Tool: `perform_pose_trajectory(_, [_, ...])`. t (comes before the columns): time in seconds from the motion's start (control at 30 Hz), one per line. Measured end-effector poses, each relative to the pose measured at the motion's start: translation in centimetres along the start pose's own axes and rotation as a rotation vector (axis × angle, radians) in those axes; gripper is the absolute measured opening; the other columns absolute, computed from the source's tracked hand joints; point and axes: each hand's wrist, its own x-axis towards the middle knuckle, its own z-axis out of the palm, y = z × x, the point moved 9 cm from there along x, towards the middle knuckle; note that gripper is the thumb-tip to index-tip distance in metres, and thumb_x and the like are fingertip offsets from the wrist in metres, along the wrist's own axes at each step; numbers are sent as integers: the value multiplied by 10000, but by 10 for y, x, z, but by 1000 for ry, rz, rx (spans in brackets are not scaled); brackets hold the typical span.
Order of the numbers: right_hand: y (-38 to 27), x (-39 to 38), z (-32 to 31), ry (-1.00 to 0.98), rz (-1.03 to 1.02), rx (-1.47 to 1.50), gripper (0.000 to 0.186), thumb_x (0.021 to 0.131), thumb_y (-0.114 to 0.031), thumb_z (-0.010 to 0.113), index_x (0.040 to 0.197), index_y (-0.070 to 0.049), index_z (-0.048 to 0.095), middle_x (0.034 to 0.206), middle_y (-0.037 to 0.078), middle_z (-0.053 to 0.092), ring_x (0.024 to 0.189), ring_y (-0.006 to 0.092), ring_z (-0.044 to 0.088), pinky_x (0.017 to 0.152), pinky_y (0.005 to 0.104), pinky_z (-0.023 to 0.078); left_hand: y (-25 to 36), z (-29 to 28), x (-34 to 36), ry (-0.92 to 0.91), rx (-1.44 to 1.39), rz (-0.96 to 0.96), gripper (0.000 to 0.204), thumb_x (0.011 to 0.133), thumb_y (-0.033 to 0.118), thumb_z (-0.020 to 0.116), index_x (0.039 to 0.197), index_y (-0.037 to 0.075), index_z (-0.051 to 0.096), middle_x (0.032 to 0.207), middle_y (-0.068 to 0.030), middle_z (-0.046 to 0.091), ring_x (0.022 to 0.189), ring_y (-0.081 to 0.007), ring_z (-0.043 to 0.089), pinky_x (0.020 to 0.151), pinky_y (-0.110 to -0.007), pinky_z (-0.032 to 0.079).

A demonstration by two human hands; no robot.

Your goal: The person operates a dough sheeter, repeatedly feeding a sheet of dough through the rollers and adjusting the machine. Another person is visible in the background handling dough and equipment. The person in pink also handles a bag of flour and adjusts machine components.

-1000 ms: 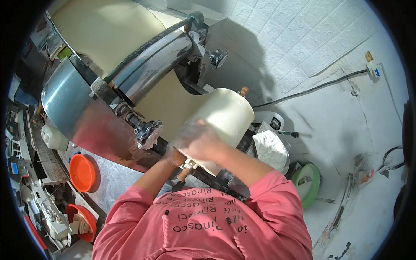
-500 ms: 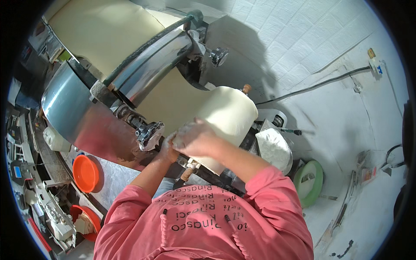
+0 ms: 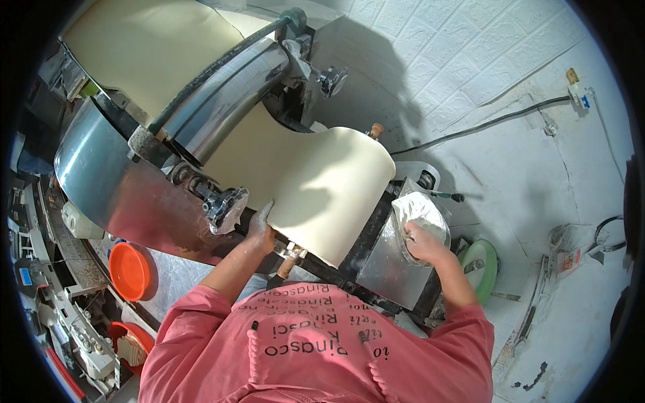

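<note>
A cream-coloured, dough-like sheet (image 3: pixel 295 174) runs from under a polished steel roller (image 3: pixel 222 94) and curves over into a wide roll. My left hand (image 3: pixel 261 227) grips the sheet's near edge, beside a black adjusting knob (image 3: pixel 223 213) and above a wooden handle (image 3: pixel 285 269). At the right, a clear, bag-like container (image 3: pixel 423 213) of white powder rests on a steel plate (image 3: pixel 386 275). My right hand (image 3: pixel 418 240) is in that container with its fingers curled; what they hold is hidden.
Two orange basins (image 3: pixel 129 270) sit at lower left near cluttered metal equipment (image 3: pixel 80 329). A white jug (image 3: pixel 79 220) stands beside the machine. A green basin (image 3: pixel 485 265) lies at right. A black cable (image 3: pixel 484 127) runs along the white wall (image 3: pixel 537 201).
My right hand has left the cream roll and moved right to the powder container. My left hand remains at the sheet's near edge, a little higher and less covered.
</note>
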Motion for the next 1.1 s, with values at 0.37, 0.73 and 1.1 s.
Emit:
perform_pose_trajectory(0.37, [-64,9,-48,293,148,1098,126,898,-174,532,912,-51,559,730,21,566,566,73,513,440,203,368,-22,8,9,-315,-290,-121,475,884,368,458,1239,54,493,1266,-94,512,1168,-266,464,1004,-410,333])
perform_pose_trajectory(0.73, [-215,148,-45,327,-391,-342,432,845,-406,473,1068,-67,621,1209,131,554,1208,267,441,1067,525,175,21,29,-41,98,96,64,553,929,510,357,1264,85,468,1310,-51,479,1191,-202,439,991,-354,332])
perform_pose_trajectory(1.1, [-312,62,27,-9,-679,-373,508,821,-469,482,1035,-34,634,1103,78,615,1168,222,480,1020,437,275,-5,15,9,-727,-464,146,350,913,282,412,1150,61,545,1163,-78,584,1104,-236,522,949,-372,399])
